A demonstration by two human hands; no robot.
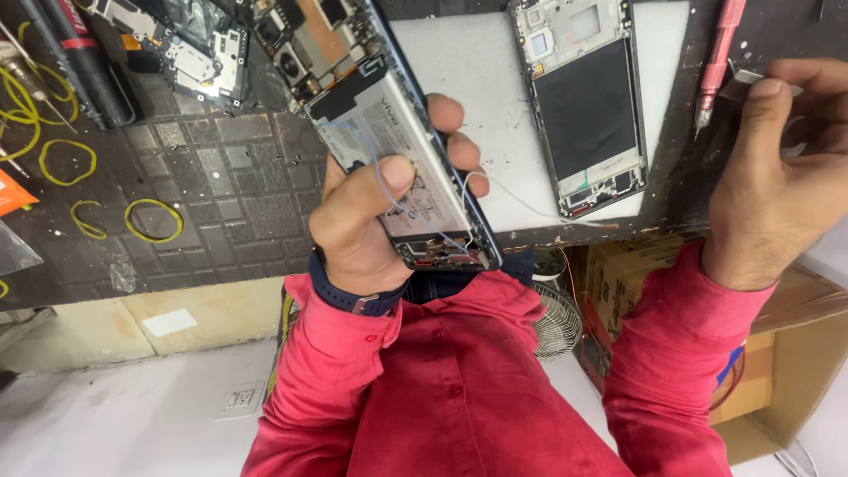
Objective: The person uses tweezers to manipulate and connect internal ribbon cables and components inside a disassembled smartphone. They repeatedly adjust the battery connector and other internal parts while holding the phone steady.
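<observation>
An opened smartphone, with its back cover removed, is held above the tabletop by the left hand. The hand is closed around the device: the thumb is pressed on the pale battery and the fingers are wrapped over the far long edge. A thin thread is looped across the battery beneath the thumb and trails off past the fingers. The circuit board and camera modules are exposed at the end of the phone farthest from the wrist. The device is judged light, stiff and flat, but fragile; the uncovered board, connectors and the battery are considered vulnerable to pressure and bending, so a hold along the two long frame edges is judged safest. The metal frame may be slippery. The right hand is raised well apart from the phone, its thumb and fingers pinched on a small pale strip; just beside it lies a pink pen-shaped tool. Between the two hands, a second phone frame rests on a white foam pad. Beyond the left hand, yellow rubber bands and loose phone parts are scattered on the dark tabletop.
</observation>
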